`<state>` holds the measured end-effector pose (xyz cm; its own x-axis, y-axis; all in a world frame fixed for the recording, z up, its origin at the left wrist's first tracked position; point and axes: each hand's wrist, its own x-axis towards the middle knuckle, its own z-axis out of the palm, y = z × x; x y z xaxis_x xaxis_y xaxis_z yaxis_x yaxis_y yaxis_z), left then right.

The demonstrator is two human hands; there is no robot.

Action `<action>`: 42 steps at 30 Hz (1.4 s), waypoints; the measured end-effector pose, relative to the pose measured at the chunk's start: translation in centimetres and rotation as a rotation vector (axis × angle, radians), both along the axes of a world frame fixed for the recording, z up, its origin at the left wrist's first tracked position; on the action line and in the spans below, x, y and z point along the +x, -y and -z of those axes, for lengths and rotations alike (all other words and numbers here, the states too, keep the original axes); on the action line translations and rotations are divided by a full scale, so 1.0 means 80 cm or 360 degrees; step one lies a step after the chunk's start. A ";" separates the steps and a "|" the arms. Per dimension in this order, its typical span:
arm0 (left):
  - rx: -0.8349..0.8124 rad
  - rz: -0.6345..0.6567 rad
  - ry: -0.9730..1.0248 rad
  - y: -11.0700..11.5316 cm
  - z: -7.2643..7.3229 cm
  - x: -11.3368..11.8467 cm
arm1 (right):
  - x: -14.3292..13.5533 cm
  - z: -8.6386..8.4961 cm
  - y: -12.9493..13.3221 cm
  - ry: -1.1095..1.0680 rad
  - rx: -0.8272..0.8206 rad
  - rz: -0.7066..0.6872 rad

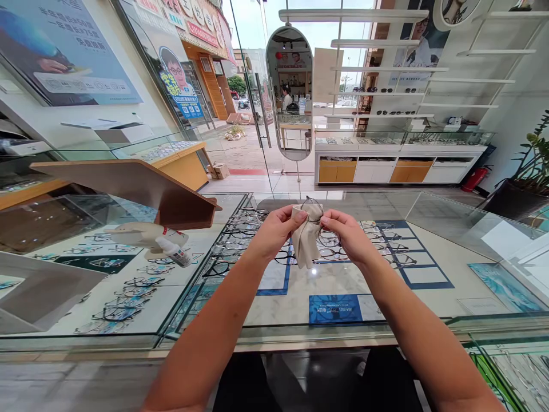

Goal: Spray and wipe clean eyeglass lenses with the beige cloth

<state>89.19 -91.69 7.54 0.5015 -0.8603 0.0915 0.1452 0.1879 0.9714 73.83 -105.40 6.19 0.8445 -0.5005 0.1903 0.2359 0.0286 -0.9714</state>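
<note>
Above the glass display counter, a beige cloth [306, 243] hangs from my left hand [281, 226], whose thumb and fingers pinch it. Part of a pair of eyeglasses [312, 201] with a thin dark frame shows above and beside the cloth. My right hand [343, 229] is closed on the eyeglasses at the cloth's right edge. The cloth covers much of the frame, so which lens lies behind it cannot be made out. Both arms reach forward over the counter [274, 312].
Rows of eyeglasses [240, 234] lie inside the case. Leftward on the glass are a white bottle [174, 252], a beige cloth [135, 234] and a brown wooden board [128, 177]. An oval mirror [290, 91] stands beyond the counter. A potted plant [532, 154] is at far right.
</note>
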 end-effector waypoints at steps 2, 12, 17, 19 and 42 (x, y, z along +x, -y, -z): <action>-0.0006 -0.0003 -0.0001 -0.001 -0.001 -0.001 | 0.000 0.002 0.001 -0.0017 -0.0017 0.0002; -0.0018 0.0038 0.0157 -0.004 0.003 -0.004 | -0.002 0.002 0.003 -0.0037 -0.0016 -0.0140; -0.0099 -0.0218 0.0348 0.000 0.005 -0.017 | 0.002 0.006 -0.009 0.0015 0.0119 -0.0273; -0.0130 -0.0344 0.0453 0.001 0.006 -0.023 | 0.004 0.009 -0.014 0.0031 0.0127 -0.0344; -0.0212 0.0066 -0.0301 0.003 0.004 -0.020 | 0.002 0.000 -0.018 0.0066 0.0095 -0.0129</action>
